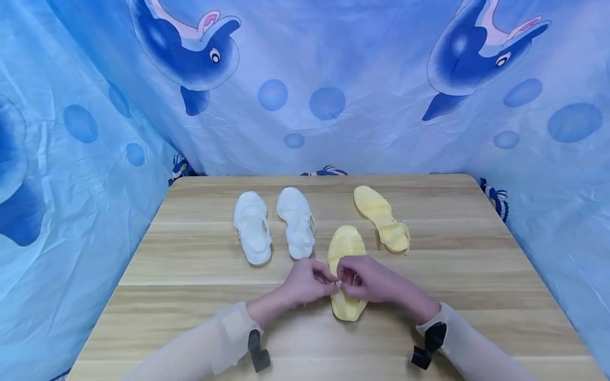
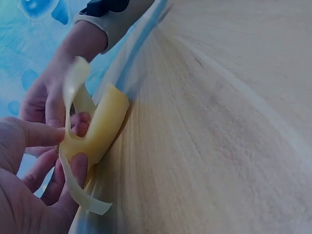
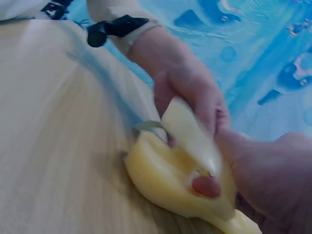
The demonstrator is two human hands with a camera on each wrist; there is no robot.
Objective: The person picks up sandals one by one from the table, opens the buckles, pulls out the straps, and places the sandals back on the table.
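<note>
A yellow sandal (image 1: 347,241) lies sole down on the wooden table between my two hands. My left hand (image 1: 305,281) pinches the sandal's ankle strap at its left side, by a small buckle (image 1: 339,284). From the other side my right hand (image 1: 374,279) reaches across the sandal and pinches the strap at the same spot. In the left wrist view, a loose strap end (image 2: 92,204) hangs down past the left thumb. The right wrist view shows the sandal's heel part (image 3: 156,170) near the tabletop, with a fingertip (image 3: 206,186) through the strap opening. Fingers partly hide the buckle.
A second yellow sandal (image 1: 378,214) lies farther back on the right, its strap sticking out. Two white sandals, one at the left (image 1: 252,227) and one beside it (image 1: 295,222), lie left of the hands. A blue dolphin-print curtain (image 1: 295,63) surrounds the table (image 1: 190,286).
</note>
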